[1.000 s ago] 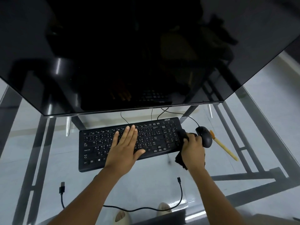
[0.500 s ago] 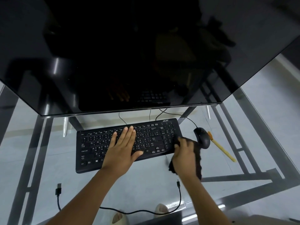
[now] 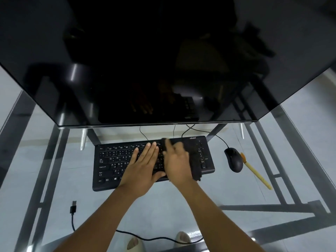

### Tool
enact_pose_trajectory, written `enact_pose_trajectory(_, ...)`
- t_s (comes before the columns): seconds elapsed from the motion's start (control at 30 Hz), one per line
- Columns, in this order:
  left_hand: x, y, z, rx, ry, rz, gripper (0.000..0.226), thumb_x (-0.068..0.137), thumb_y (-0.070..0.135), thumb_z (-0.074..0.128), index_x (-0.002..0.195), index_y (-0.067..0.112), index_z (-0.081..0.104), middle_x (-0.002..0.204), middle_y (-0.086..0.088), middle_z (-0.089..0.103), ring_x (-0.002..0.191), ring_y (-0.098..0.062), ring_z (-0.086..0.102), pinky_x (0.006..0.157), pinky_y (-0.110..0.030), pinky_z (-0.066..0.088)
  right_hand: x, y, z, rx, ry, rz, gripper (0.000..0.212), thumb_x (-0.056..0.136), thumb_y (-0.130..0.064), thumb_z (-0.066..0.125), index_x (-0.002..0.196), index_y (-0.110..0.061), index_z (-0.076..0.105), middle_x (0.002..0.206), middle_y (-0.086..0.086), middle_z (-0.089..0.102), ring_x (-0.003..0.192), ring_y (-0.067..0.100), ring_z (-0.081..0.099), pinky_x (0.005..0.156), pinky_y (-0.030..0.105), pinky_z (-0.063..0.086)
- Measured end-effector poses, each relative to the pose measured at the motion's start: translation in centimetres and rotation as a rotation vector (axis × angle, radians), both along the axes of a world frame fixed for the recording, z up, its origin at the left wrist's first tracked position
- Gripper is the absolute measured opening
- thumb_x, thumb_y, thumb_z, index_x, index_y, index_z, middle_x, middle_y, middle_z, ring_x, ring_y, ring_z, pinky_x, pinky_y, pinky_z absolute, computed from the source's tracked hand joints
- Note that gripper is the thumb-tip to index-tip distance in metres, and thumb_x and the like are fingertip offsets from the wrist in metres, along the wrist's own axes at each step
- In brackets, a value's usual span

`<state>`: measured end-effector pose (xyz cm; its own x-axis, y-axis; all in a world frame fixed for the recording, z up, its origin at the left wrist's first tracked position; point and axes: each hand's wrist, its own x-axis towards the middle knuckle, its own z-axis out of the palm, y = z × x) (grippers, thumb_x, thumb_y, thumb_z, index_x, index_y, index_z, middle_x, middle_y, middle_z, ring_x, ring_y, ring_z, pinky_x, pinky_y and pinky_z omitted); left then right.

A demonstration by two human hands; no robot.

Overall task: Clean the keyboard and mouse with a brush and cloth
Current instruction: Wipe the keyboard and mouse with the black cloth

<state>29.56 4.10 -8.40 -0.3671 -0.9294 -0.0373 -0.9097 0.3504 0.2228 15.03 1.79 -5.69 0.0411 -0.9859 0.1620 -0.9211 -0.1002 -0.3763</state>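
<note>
Keyboard (image 3: 127, 160) lay at the centre of the frame on the glass surface (image 3: 163, 206), just below the dark monitor (image 3: 163, 60), and I had both hands on it. My left hand (image 3: 143, 170) rested flat over the middle keys, its fingers (image 3: 151, 150) straight and close together, pinning the board. My right hand (image 3: 177, 160) pressed the dark cloth (image 3: 195, 160) against the right-hand block of keys; that hand was blurred, so I could not tell whether its fingers were spread or bunched over the fabric.

What worried me most was the glass: I judged that a hard sideways wipe could make the board skate if the left hand eased off. The cloth's loose corner hung over the near edge and might have snagged a keycap. To the right of the frame, the mouse (image 3: 233, 160) sat well apart from the board, with the brush (image 3: 254, 171) just beside it; a wide sweep rightward could have knocked either one, and the brush looked free to roll. The thin cable (image 3: 203, 131) at the back edge could also have caught the cloth.
</note>
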Motion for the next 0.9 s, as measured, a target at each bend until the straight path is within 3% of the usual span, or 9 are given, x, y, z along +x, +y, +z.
enact_pose_trajectory(0.07,1.4,0.2,0.6,-0.015,0.064,0.049,0.083,0.091,0.067,0.023,0.152,0.013,0.008,0.160,0.000,0.002,0.146,-0.013,-0.005,0.116,-0.041,-0.003,-1.0,-0.3,0.0,-0.021,0.043,0.125,0.043,0.087,-0.014,0.065,0.129,-0.013,0.058,0.093,0.011,0.054,0.068,0.027,0.058,0.067,0.035,0.052)
enact_pose_trajectory(0.2,7.5,2.2,1.8,-0.064,0.133,0.286,0.087,0.089,0.070,0.027,0.152,0.013,0.008,0.159,0.001,0.002,0.146,-0.011,-0.006,0.118,-0.045,0.001,-6.5,-2.4,-0.9,0.015,0.066,-0.184,0.037,0.099,-0.017,0.040,0.133,-0.018,0.053,0.103,0.009,0.054,0.074,0.016,0.042,0.074,0.023,0.040)
enact_pose_trajectory(0.3,11.6,3.7,1.2,0.018,0.151,0.389,0.097,0.083,0.078,0.024,0.152,0.014,0.003,0.160,0.002,-0.003,0.145,-0.009,-0.011,0.118,-0.045,0.000,-4.3,-2.2,-0.7,0.054,-0.015,-0.268,0.035,0.094,-0.012,0.049,0.129,-0.009,0.057,0.096,0.020,0.056,0.065,0.031,0.056,0.067,0.035,0.052)
enact_pose_trajectory(0.43,12.4,4.0,0.1,0.097,0.255,0.374,0.104,0.077,0.082,0.026,0.152,0.015,0.001,0.160,0.004,-0.006,0.144,-0.004,-0.014,0.118,-0.046,-0.001,3.5,1.3,-0.3,0.062,0.023,0.137,0.046,0.087,-0.004,0.052,0.131,-0.017,0.053,0.098,0.014,0.054,0.077,0.033,0.057,0.069,0.038,0.052)
enact_pose_trajectory(0.5,12.5,3.9,0.0,0.101,0.275,0.359,0.104,0.077,0.082,0.028,0.152,0.016,0.000,0.160,0.005,-0.007,0.144,-0.003,-0.012,0.118,-0.045,-0.002,4.5,1.7,0.0,0.106,0.030,0.331,0.040,0.092,-0.015,0.048,0.130,-0.025,0.053,0.099,0.002,0.054,0.079,0.019,0.052,0.072,0.032,0.048)
enact_pose_trajectory(0.6,12.7,4.0,0.2,0.121,0.277,0.334,0.104,0.077,0.082,0.029,0.152,0.018,-0.004,0.159,0.009,-0.011,0.143,-0.002,-0.013,0.118,-0.041,-0.006,1.5,-0.8,-0.3,0.097,-0.018,0.143,0.035,0.096,-0.033,0.040,0.126,-0.027,0.058,0.092,-0.014,0.049,0.069,0.001,0.049,0.074,0.030,0.051)
enact_pose_trajectory(0.67,12.7,4.1,0.4,0.128,0.273,0.337,0.105,0.075,0.083,0.027,0.151,0.020,-0.008,0.156,0.011,-0.014,0.141,0.001,-0.018,0.116,-0.035,-0.012,0.4,-2.1,-0.4,0.024,-0.019,-0.091,0.035,0.094,-0.015,0.050,0.128,-0.012,0.059,0.096,0.008,0.054,0.067,0.023,0.057,0.067,0.042,0.055)
enact_pose_trajectory(0.73,12.9,4.3,0.2,0.147,0.276,0.348,0.107,0.073,0.086,0.026,0.151,0.022,-0.011,0.154,0.011,-0.012,0.140,0.001,-0.020,0.113,-0.029,-0.018,2.2,-1.8,-1.1,-0.016,-0.002,-0.139,0.036,0.091,-0.010,0.057,0.126,-0.008,0.060,0.093,0.015,0.055,0.070,0.032,0.055,0.067,0.040,0.050)
enact_pose_trajectory(0.9,13.1,4.1,0.0,0.161,0.315,0.340,0.113,0.068,0.088,0.031,0.152,0.021,-0.006,0.157,0.008,-0.002,0.143,-0.005,-0.014,0.113,-0.028,-0.017,8.5,1.7,-0.5,-0.003,0.105,0.434,0.048,0.088,-0.015,0.060,0.135,-0.021,0.052,0.091,0.005,0.052,0.077,0.025,0.053,0.068,0.036,0.043)
